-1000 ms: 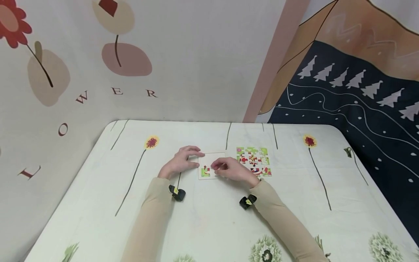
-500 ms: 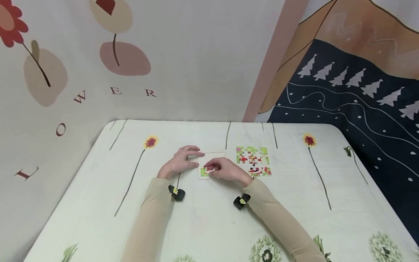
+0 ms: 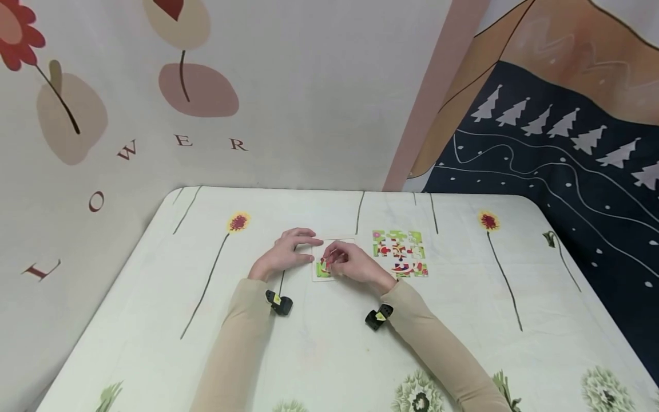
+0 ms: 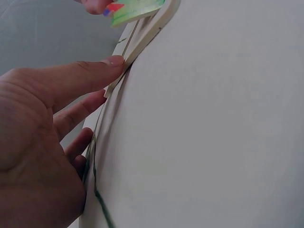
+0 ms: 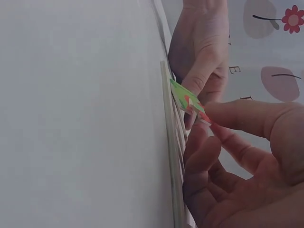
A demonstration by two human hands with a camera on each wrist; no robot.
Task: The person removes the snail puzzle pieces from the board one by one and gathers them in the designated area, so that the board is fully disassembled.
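In the head view a flat white puzzle board (image 3: 317, 274) with a thin raised rim lies on the table. My left hand (image 3: 284, 253) rests at its left side, thumb and forefinger touching the edge, fingers fairly straight. Over the board my right hand (image 3: 356, 265) pinches the edge of a green and red puzzle piece (image 3: 322, 269) at the lower-left corner. The right wrist view shows that puzzle piece (image 5: 187, 97) tilted, one edge raised off the board. Part of it also appears in the left wrist view, a green puzzle piece (image 4: 137, 10) beyond the left thumb.
Right of the board, several colourful puzzle pieces (image 3: 397, 236) lie laid out in rows, with a gap in the lower left. A white cloth printed with flowers covers the table (image 3: 319, 355). Behind it hangs a printed curtain (image 3: 309, 114).
My right hand has moved left across the board to the puzzle piece in the lower-left corner, then shifted slightly. The left hand has stayed at the board's edge.
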